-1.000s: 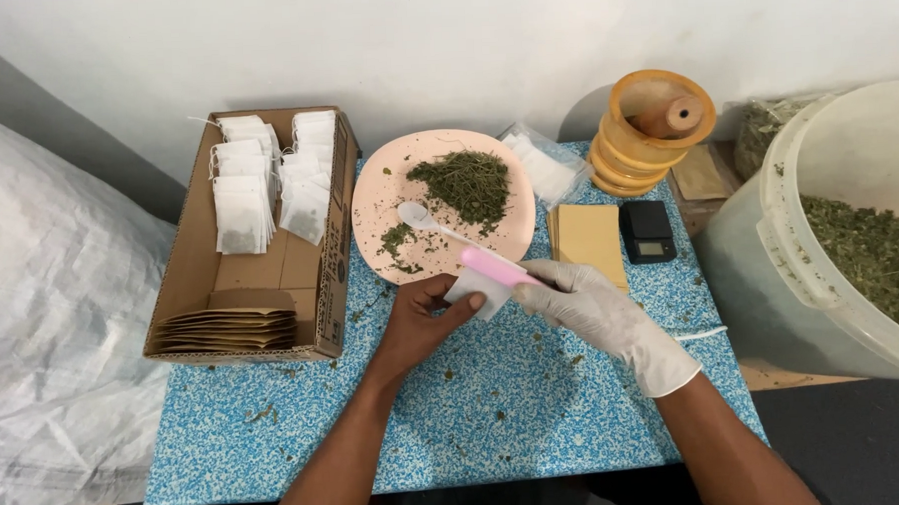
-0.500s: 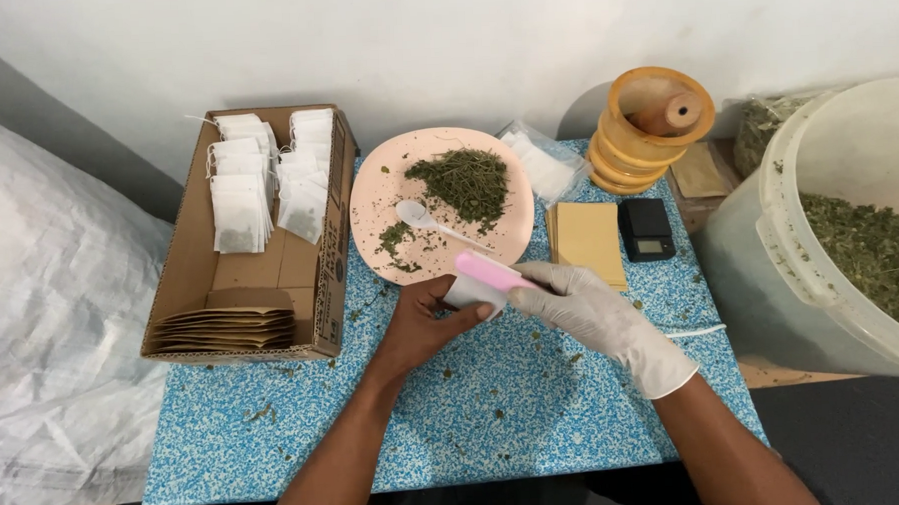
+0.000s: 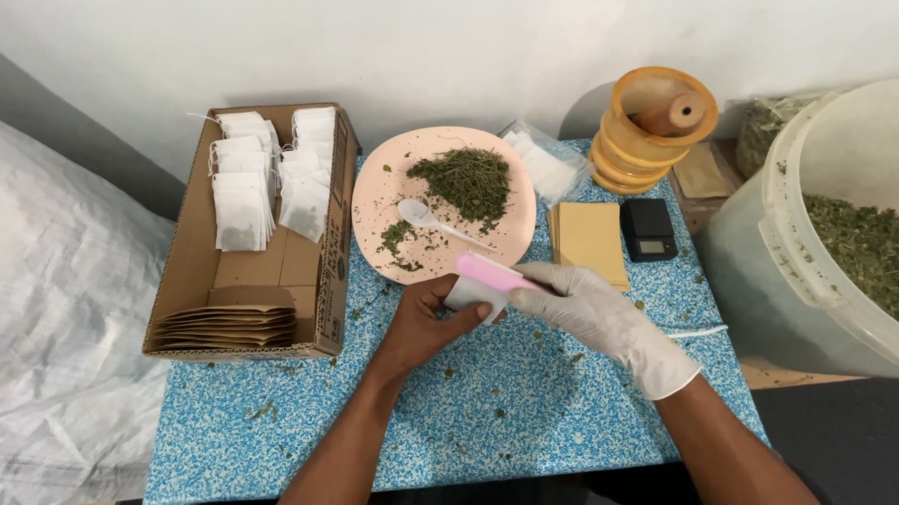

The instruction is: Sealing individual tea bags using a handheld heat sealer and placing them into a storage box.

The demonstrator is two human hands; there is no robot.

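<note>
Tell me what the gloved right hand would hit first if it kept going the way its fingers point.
The right hand points up-left, holding a pink tool. It would likely first meet the white sachet in the left hand; beyond that, the pink plate. Depth is uncertain.

cardboard box (image 3: pixel 187 282) of white sachets (image 3: pixel 240 195) left; pink plate (image 3: pixel 378 200) with herbs; white bucket (image 3: pixel 768 241) right.

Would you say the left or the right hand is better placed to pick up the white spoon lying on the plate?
Probably the right hand: its fingers hold only the pink tool near the spoon handle, while the left hand cradles the small white bag.
</note>
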